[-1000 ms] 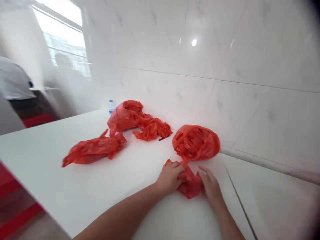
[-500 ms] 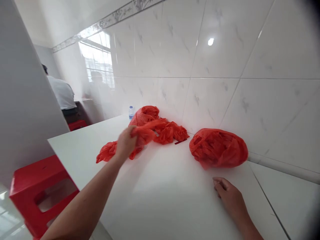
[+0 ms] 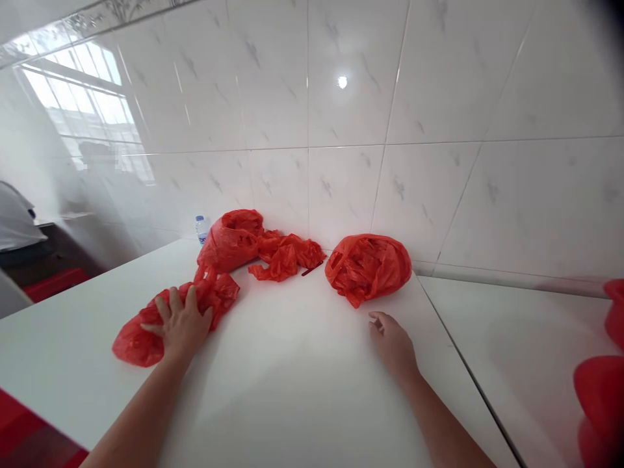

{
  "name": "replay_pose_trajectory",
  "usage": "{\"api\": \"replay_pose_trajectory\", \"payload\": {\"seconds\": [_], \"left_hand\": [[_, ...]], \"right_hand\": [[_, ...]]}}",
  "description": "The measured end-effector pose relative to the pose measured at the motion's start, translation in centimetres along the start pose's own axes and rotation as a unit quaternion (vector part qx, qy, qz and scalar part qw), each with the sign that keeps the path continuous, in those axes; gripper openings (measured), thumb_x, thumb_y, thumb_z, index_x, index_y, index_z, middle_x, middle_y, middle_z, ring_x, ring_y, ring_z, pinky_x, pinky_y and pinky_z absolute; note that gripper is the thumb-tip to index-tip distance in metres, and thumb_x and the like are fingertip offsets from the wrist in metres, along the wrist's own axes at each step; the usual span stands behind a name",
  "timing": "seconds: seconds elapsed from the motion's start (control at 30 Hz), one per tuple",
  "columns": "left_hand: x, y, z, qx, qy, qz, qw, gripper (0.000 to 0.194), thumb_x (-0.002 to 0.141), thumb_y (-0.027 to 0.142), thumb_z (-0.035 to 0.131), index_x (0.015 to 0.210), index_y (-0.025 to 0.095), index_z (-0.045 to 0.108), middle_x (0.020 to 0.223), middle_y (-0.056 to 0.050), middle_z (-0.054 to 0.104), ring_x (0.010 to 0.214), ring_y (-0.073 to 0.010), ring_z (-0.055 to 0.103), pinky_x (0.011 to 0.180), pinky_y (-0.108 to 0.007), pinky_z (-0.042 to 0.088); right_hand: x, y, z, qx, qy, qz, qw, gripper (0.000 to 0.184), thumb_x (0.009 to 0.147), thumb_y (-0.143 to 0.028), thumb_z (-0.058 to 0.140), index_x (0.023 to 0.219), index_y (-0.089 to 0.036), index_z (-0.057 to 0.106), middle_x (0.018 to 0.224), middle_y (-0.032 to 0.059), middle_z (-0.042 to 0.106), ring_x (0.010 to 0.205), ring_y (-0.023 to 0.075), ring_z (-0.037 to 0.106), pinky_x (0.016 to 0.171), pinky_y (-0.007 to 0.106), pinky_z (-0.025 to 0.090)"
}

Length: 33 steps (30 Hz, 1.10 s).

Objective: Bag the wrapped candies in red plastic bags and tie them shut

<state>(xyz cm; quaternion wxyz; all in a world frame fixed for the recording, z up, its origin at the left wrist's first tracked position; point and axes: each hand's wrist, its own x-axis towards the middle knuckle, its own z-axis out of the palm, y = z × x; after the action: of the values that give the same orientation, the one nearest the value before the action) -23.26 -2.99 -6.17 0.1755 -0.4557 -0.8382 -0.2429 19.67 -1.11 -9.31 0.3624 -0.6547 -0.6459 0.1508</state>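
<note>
My left hand point(image 3: 184, 325) lies with its fingers spread on top of a crumpled red plastic bag point(image 3: 139, 341) at the left of the white table point(image 3: 287, 383). Beyond it, by the wall, a fuller red plastic bag point(image 3: 227, 244) stands bunched up. A loose crumpled red bag point(image 3: 285, 255) lies to its right, with a thin dark red strip point(image 3: 312, 268) beside it. My right hand point(image 3: 394, 344) hovers or rests by the table top, fingers loosely curled in and nothing in them. Just beyond that hand sits a rounded red plastic bag point(image 3: 368, 268), apart from it.
A small clear bottle point(image 3: 201, 231) with a blue cap stands near the wall. White tiles point(image 3: 336, 188) border the table's far side. A seam runs between two table tops on the right. Red stools point(image 3: 602, 396) show at right and lower left. A person point(image 3: 19, 218) sits far left.
My left hand has let go of the red plastic it was lifting and come down, spread, on the left bag. The view has turned right; the right hand keeps its curled pose.
</note>
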Motion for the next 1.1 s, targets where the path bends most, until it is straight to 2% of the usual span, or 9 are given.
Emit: {"api": "replay_pose_trajectory", "payload": {"seconds": [0.1,0.2,0.3,0.4,0.6,0.73,0.87,0.97,1.1], "left_hand": [[-1.6,3.3,-1.0,-0.037,0.083,0.081,0.993,0.059,0.085,0.035,0.049,0.140,0.029,0.030,0.156,-0.009,0.015,0.140,-0.0421,0.004,0.099,-0.072,0.015],[-3.7,7.2,-0.7,-0.082,0.115,0.250,0.958,0.047,0.084,0.027,0.052,0.130,0.027,0.045,0.152,-0.010,0.026,0.141,-0.0366,0.012,0.107,-0.063,0.015],[-5.9,11.3,0.4,-0.118,0.035,0.430,0.894,0.042,0.083,0.019,0.051,0.125,0.022,0.053,0.149,-0.015,0.032,0.139,-0.0317,0.023,0.110,-0.052,0.021],[-7.9,15.5,1.5,-0.145,-0.033,0.528,0.836,0.048,0.080,0.010,0.051,0.126,0.022,0.052,0.150,-0.014,0.029,0.139,-0.0305,0.024,0.110,-0.049,0.025],[-9.3,22.3,3.6,-0.227,-0.064,0.527,0.817,0.058,0.075,0.010,0.054,0.132,0.015,0.044,0.150,-0.016,0.028,0.138,-0.0307,0.026,0.108,-0.047,0.033],[-9.0,25.6,5.4,-0.287,-0.069,0.501,0.813,0.064,0.075,0.009,0.051,0.137,0.013,0.036,0.150,-0.018,0.025,0.139,-0.0294,0.025,0.108,-0.048,0.034],[-8.6,27.9,6.6,-0.319,-0.073,0.470,0.820,0.070,0.078,0.009,0.049,0.143,0.013,0.024,0.151,-0.022,0.021,0.139,-0.0306,0.024,0.105,-0.048,0.038],[-8.4,28.4,7.2,-0.327,-0.084,0.438,0.833,0.078,0.077,0.013,0.054,0.146,0.014,0.015,0.151,-0.023,0.018,0.135,-0.0343,0.031,0.098,-0.047,0.044],[-8.1,28.2,7.5,-0.331,-0.113,0.402,0.846,0.093,0.075,0.019,0.061,0.147,0.018,0.003,0.149,-0.021,0.023,0.125,-0.0327,0.045,0.089,-0.043,0.049]], "right_hand": [[0.1,-0.8,0.7,-0.044,0.084,-0.088,0.992,0.041,0.084,-0.022,0.042,0.123,-0.019,0.051,0.116,0.0113,0.056,0.102,0.0234,0.055,0.084,0.037,0.046],[0.6,-1.7,1.9,-0.113,0.177,-0.206,0.956,0.044,0.084,-0.015,0.044,0.127,-0.019,0.050,0.133,0.0159,0.044,0.117,0.0296,0.046,0.093,0.046,0.042],[1.6,-2.5,3.3,-0.143,0.220,-0.254,0.931,0.047,0.085,-0.011,0.043,0.131,-0.021,0.045,0.143,0.0152,0.034,0.126,0.0320,0.039,0.098,0.051,0.037],[3.1,-3.0,4.4,-0.130,0.248,-0.265,0.923,0.050,0.089,-0.011,0.038,0.138,-0.019,0.037,0.144,0.0163,0.034,0.129,0.0309,0.037,0.100,0.051,0.036],[5.9,-2.1,5.2,-0.042,0.208,-0.227,0.951,0.064,0.090,-0.021,0.039,0.147,-0.015,0.011,0.145,0.0192,0.032,0.121,0.0301,0.047,0.085,0.042,0.047],[6.7,-1.4,4.8,0.040,0.147,-0.098,0.984,0.059,0.085,-0.027,0.047,0.142,-0.020,0.033,0.116,0.0155,0.055,0.088,0.0272,0.059,0.066,0.037,0.047],[7.1,-1.3,4.0,0.090,0.144,-0.048,0.984,0.027,0.081,-0.030,0.048,0.103,-0.024,0.062,0.089,0.0069,0.056,0.074,0.0213,0.055,0.062,0.033,0.042],[7.1,-1.1,3.3,0.141,0.161,-0.012,0.977,0.015,0.080,-0.033,0.048,0.074,-0.022,0.056,0.081,0.0036,0.052,0.071,0.0187,0.050,0.065,0.032,0.040],[6.7,-0.6,2.3,0.238,0.164,0.033,0.957,0.027,0.072,-0.038,0.058,0.060,-0.023,0.039,0.065,-0.0032,0.044,0.062,0.0140,0.042,0.061,0.027,0.037]]}}
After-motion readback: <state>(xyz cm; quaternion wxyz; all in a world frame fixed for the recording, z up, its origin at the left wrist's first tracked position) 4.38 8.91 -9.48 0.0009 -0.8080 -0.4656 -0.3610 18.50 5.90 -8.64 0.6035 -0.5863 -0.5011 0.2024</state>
